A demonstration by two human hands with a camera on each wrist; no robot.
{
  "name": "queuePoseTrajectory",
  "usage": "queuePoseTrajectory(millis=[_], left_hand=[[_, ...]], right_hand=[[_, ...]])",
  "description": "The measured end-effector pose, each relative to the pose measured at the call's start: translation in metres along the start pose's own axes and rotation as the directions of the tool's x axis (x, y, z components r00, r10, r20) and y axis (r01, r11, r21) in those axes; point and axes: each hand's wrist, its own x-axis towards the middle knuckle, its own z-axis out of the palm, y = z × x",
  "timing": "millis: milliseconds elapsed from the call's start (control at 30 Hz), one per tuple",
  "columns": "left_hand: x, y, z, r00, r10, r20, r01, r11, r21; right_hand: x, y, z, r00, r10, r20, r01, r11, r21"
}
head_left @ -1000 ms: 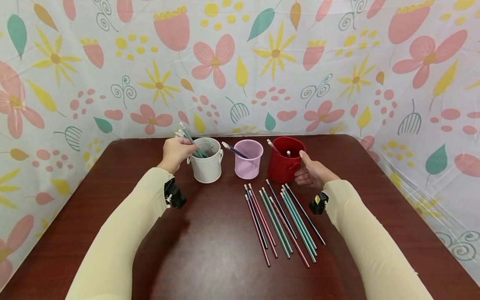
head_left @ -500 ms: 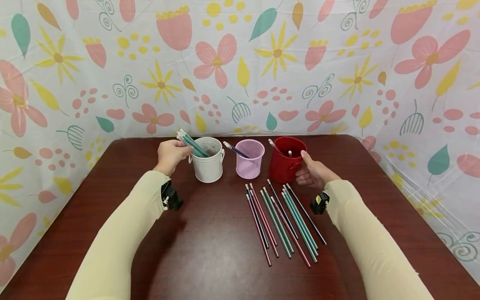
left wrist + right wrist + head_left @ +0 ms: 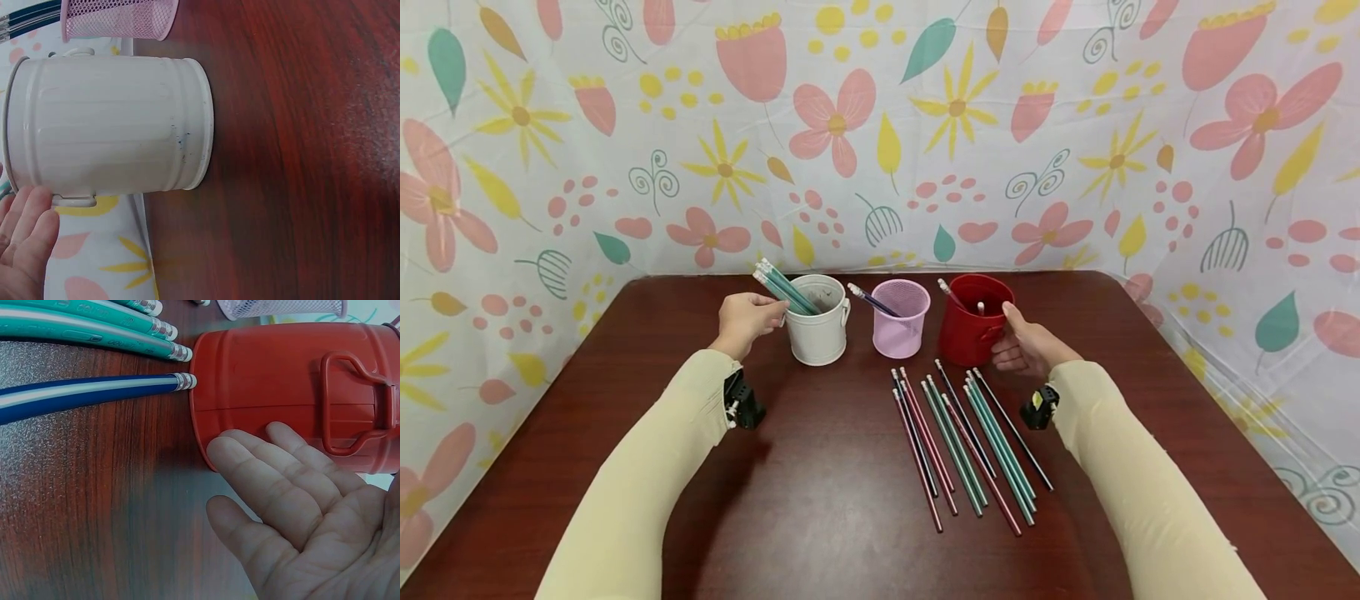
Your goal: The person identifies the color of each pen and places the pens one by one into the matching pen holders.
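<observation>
The left hand (image 3: 748,318) is at the left side of the white bucket (image 3: 817,337), its thumb by the rim; the wrist view shows its fingers loosely extended, the tips at the bucket's wall beside the white handle (image 3: 76,202). A bunch of teal pencils (image 3: 784,286) stands tilted inside that bucket, leaning out to the left over its rim, with the white eraser ends up, just above the hand; whether the fingers touch these pencils cannot be told. The right hand (image 3: 1028,343) is at the right side of the red bucket (image 3: 961,337), its thumb up at the rim and its other fingers relaxed, slightly bent and spread along the wall below the red handle (image 3: 325,403). Inside the red bucket a reddish pencil (image 3: 950,293) leans left against the rim, and a second eraser end (image 3: 981,308) shows farther right. Between the two buckets, apart from both, the pink mesh cup (image 3: 898,333) holds dark blue pencils (image 3: 872,301) that lean left. In front of the cup and the red bucket, red pencils (image 3: 917,461), more teal ones and dark ones lie loose on the brown table (image 3: 820,483), roughly side by side, eraser ends toward the containers. Behind the table hangs a flowered cloth (image 3: 880,125).
</observation>
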Motion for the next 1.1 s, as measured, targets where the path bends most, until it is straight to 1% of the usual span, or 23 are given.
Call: queuePoseTrajectory(millis=[133, 267, 367, 433, 533, 600, 633, 667, 733, 767, 833, 867, 933, 967, 1033, 1067, 1100], left_hand=[[-0.002, -0.005, -0.001, 0.997, -0.003, 0.08, 0.003, 1.0, -0.005], [-0.007, -0.01, 0.001, 0.986, -0.019, 0.165, 0.021, 1.0, -0.009], [-0.013, -0.014, 0.009, 0.97, -0.022, 0.242, 0.018, 1.0, 0.019], [-0.018, -0.016, 0.017, 0.955, -0.018, 0.297, -0.001, 0.998, 0.061], [-0.028, -0.017, 0.036, 0.917, -0.009, 0.399, -0.055, 0.987, 0.149], [-0.036, -0.015, 0.052, 0.881, -0.007, 0.473, -0.113, 0.968, 0.224], [-0.039, -0.014, 0.061, 0.861, -0.008, 0.508, -0.143, 0.956, 0.257], [-0.043, -0.012, 0.07, 0.843, -0.011, 0.538, -0.178, 0.938, 0.297], [-0.05, -0.008, 0.088, 0.81, -0.025, 0.585, -0.242, 0.895, 0.374], [-0.053, -0.006, 0.096, 0.795, -0.039, 0.605, -0.269, 0.872, 0.409], [-0.058, -0.004, 0.112, 0.773, -0.067, 0.631, -0.307, 0.831, 0.464], [-0.061, -0.002, 0.119, 0.761, -0.077, 0.644, -0.325, 0.814, 0.481], [-0.065, 0.001, 0.13, 0.734, -0.105, 0.671, -0.339, 0.799, 0.496], [-0.067, 0.002, 0.135, 0.718, -0.117, 0.686, -0.349, 0.792, 0.501], [-0.07, 0.004, 0.142, 0.694, -0.134, 0.708, -0.364, 0.783, 0.505], [-0.071, 0.005, 0.145, 0.685, -0.142, 0.715, -0.369, 0.778, 0.508], [-0.072, 0.006, 0.147, 0.68, -0.151, 0.717, -0.373, 0.77, 0.517]], right_hand=[[0.001, 0.001, 0.001, 1.0, -0.003, 0.004, 0.003, 1.0, -0.008], [0.002, 0.001, 0.001, 1.0, -0.005, 0.014, 0.006, 1.0, -0.013], [0.001, 0.001, 0.0, 1.0, -0.003, 0.014, 0.003, 1.0, -0.017], [0.0, 0.001, 0.0, 1.0, -0.002, 0.01, 0.002, 1.0, -0.02], [0.0, 0.002, 0.001, 1.0, -0.005, 0.008, 0.005, 1.0, -0.022], [0.001, 0.003, 0.001, 1.0, -0.001, 0.01, 0.001, 1.0, -0.016], [0.0, 0.002, 0.001, 1.0, 0.001, 0.009, -0.001, 1.0, -0.013], [0.0, 0.002, 0.0, 1.0, 0.003, 0.009, -0.003, 1.0, -0.011], [0.0, 0.001, -0.001, 1.0, 0.007, 0.01, -0.007, 1.0, -0.006], [0.0, 0.0, -0.001, 1.0, 0.01, 0.008, -0.01, 1.0, -0.005], [-0.001, 0.0, -0.001, 1.0, 0.011, -0.002, -0.011, 1.0, -0.007], [-0.001, 0.0, -0.001, 1.0, 0.011, -0.005, -0.011, 1.0, -0.01], [-0.001, 0.0, -0.001, 1.0, 0.009, -0.007, -0.009, 1.0, -0.01], [-0.001, 0.0, -0.001, 1.0, 0.011, -0.01, -0.011, 1.0, -0.013], [-0.001, 0.0, -0.001, 1.0, 0.007, -0.008, -0.007, 1.0, -0.014], [-0.002, 0.0, 0.0, 1.0, 0.003, -0.007, -0.003, 1.0, -0.013], [-0.002, -0.001, -0.001, 1.0, -0.004, -0.005, 0.004, 1.0, -0.012]])
